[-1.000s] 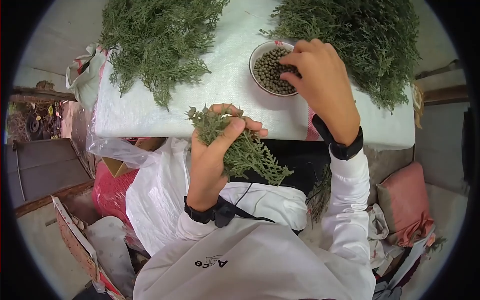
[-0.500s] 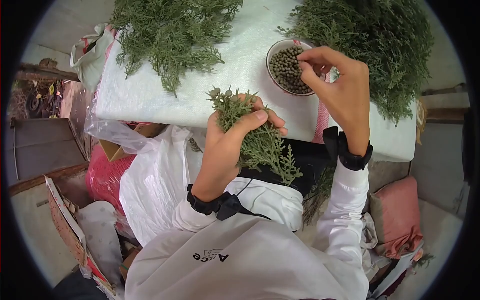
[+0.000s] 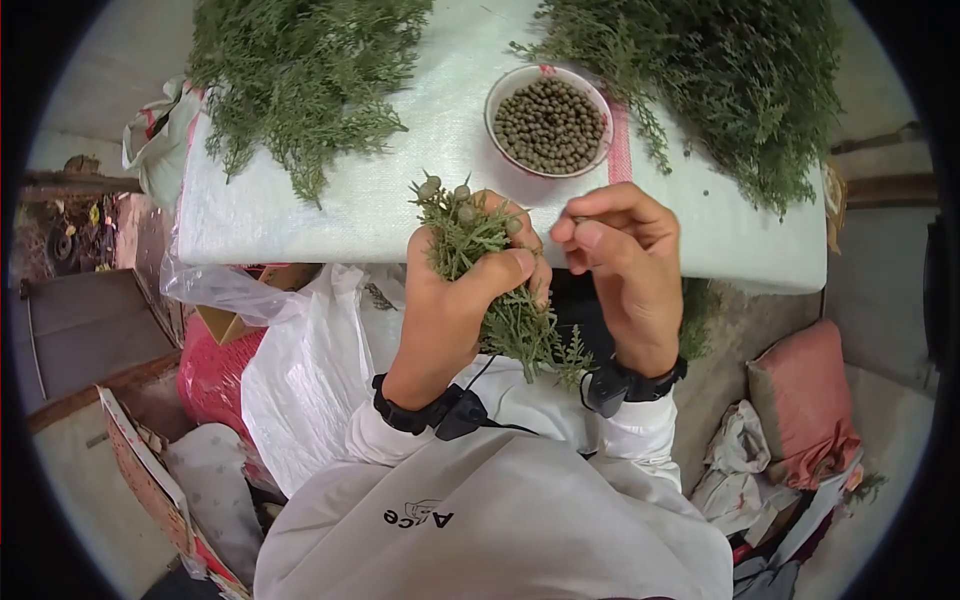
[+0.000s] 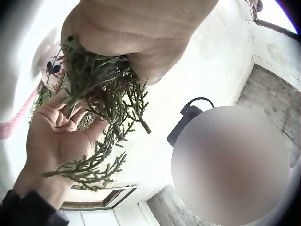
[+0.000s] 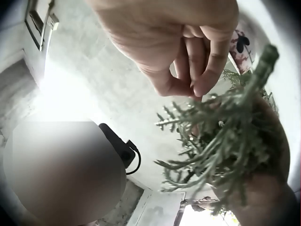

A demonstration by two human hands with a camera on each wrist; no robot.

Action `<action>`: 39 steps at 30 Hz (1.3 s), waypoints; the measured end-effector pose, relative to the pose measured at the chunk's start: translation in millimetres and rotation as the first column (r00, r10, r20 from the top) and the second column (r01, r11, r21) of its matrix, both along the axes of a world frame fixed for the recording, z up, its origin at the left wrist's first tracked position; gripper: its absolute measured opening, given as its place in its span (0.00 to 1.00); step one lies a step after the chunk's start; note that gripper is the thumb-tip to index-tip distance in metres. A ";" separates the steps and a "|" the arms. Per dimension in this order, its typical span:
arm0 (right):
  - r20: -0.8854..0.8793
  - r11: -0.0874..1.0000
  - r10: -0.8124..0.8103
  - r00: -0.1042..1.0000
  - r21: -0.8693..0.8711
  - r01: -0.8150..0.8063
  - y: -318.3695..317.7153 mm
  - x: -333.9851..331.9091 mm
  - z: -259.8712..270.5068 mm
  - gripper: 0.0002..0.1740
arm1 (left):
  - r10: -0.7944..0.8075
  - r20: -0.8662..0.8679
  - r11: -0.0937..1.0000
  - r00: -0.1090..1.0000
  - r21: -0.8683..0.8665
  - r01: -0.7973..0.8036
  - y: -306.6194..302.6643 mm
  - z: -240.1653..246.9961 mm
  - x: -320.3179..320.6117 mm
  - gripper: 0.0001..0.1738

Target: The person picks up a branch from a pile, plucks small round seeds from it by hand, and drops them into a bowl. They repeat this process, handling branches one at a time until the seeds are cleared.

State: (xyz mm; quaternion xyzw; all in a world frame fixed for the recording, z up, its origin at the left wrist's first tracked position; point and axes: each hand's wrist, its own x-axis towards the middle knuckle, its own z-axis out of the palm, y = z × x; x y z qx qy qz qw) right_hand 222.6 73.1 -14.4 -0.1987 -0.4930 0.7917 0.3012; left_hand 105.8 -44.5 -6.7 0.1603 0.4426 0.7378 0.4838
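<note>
My left hand (image 3: 440,300) grips a bunch of green cypress sprigs (image 3: 460,235) across its palm, the thumb pressed over the stems. Several round cones (image 3: 462,192) show at the bunch's top. To its right, my right hand (image 3: 635,265) has its thumb and forefinger brought together on a small round grey-green cone (image 3: 580,221), and the other fingers are curled. In the right wrist view those fingertips meet close beside the cypress leaves (image 5: 221,136). A white bowl (image 3: 490,120) with a red-marked rim stands beyond both hands, filled with round brown-green cones (image 3: 550,125).
Cypress branches lie in two heaps on the white-covered table, a left heap (image 3: 300,90) and a larger right heap (image 3: 720,90). Clear plastic sheeting (image 3: 310,370) hangs by the left side. A reddish cushion (image 3: 805,400) stands low on the right.
My right hand has left the bowl and come back toward my body, beside the sprigs. My left hand keeps its grip on the bunch, and the head view has shifted slightly.
</note>
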 end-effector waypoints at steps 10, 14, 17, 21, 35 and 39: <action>0.064 0.996 -0.084 0.994 0.005 0.084 -20.9 7.2 9.6 0.11 | 0.072 -0.116 0.990 0.991 -0.115 -0.085 2.2 7.3 9.1 0.08; 0.109 0.994 -0.068 0.992 0.088 0.059 -20.1 11.7 11.4 0.11 | 0.074 -0.132 0.994 0.988 -0.070 -0.084 1.7 -3.2 2.2 0.08; 0.108 0.991 -0.064 0.992 0.120 0.051 -20.1 12.8 8.6 0.11 | 0.065 -0.167 0.995 0.984 -0.069 -0.077 2.4 -1.8 1.5 0.07; 0.081 0.985 -0.087 0.993 0.157 0.074 -22.6 10.9 6.0 0.12 | 0.067 -0.189 0.995 0.980 -0.061 -0.080 4.0 -0.8 1.5 0.06; 0.166 0.977 -0.161 0.973 0.168 0.133 -29.4 5.9 4.0 0.12 | 0.080 -0.150 0.988 0.985 -0.115 -0.098 7.0 -1.7 1.2 0.05; 0.153 0.969 -0.176 0.972 0.199 0.144 -29.1 5.0 0.2 0.13 | 0.073 -0.166 0.986 0.983 -0.136 -0.096 8.4 -6.2 -0.4 0.05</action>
